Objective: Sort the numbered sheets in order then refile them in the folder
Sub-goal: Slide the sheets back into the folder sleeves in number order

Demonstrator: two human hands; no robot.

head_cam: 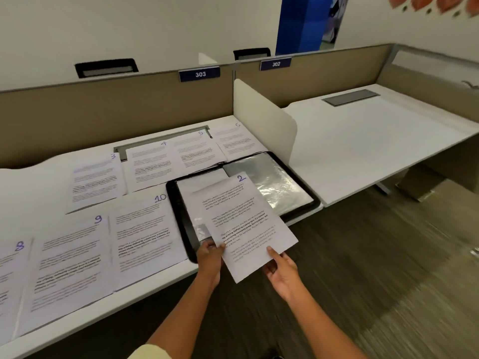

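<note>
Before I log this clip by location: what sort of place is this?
Probably a shared office or study hall: white desks split by a fabric partition with seat number plates 303 and 302, and carpet flooring.

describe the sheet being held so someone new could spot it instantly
Start at the black folder lying open at the desk's front edge, under sign 303. The sheet slants above its left half, gripped by both hands. It alone is lifted, and marked 2.
</note>
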